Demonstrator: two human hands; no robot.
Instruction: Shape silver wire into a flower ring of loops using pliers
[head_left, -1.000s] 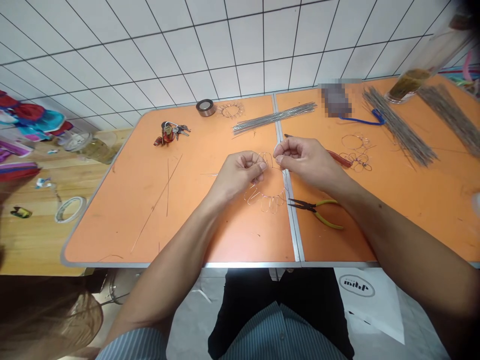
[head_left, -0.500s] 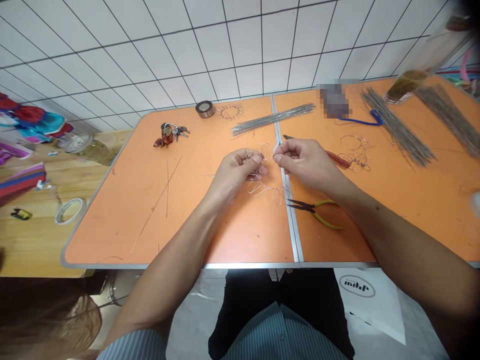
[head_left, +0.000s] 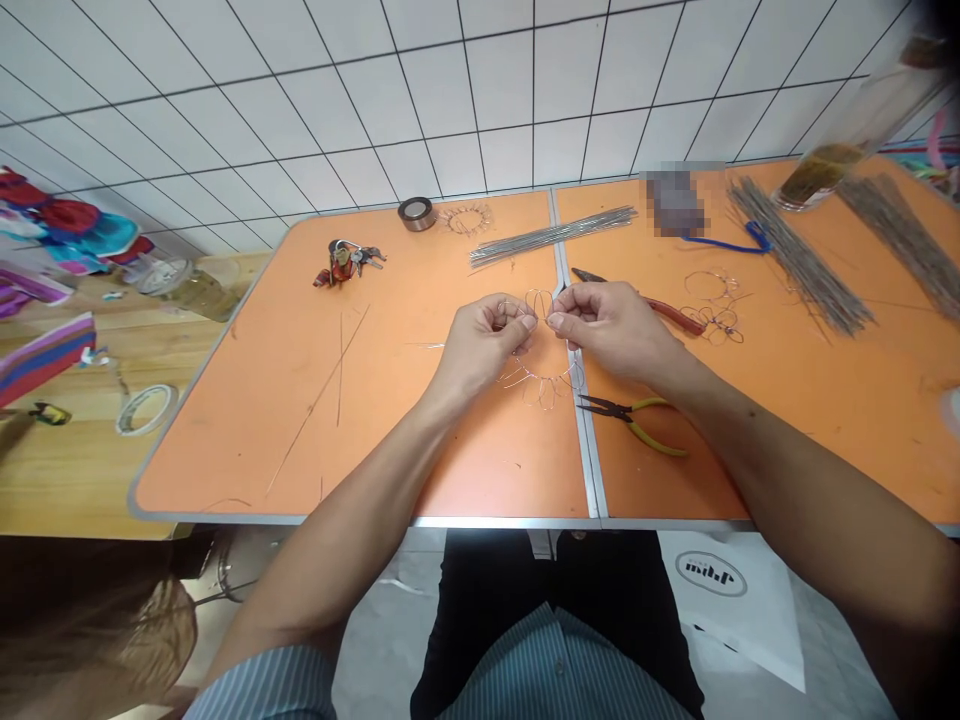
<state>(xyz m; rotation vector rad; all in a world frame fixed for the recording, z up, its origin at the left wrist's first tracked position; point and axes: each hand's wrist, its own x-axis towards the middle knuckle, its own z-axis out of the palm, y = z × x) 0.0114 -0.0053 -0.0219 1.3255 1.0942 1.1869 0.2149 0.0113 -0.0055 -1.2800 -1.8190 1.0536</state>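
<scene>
Between my hands is a thin wire ring with looped petals (head_left: 546, 378), hanging just above the orange table. My left hand (head_left: 495, 335) pinches the ring's upper left part between thumb and fingers. Opposite it, my right hand (head_left: 596, 322) pinches the wire at the upper right, its fingertips close to the left ones. A small loop of wire stands up between the fingertips. Yellow-handled pliers (head_left: 626, 412) lie below my right hand, and red-handled pliers (head_left: 679, 316) lie partly hidden behind it.
On the orange table (head_left: 465, 480) are keys (head_left: 349, 262), a tape roll (head_left: 417, 213), a bundle of silver wires (head_left: 555, 236), darker wire bundles (head_left: 806, 260) and finished wire shapes (head_left: 720, 322). A glass jar (head_left: 817, 175) stands at the back right. A person's hand shows at the lower left.
My left hand has shifted slightly right, closer to my right hand, and its fingers have curled in more. The wire loop between the fingertips shows more upright. The whole view has moved a little.
</scene>
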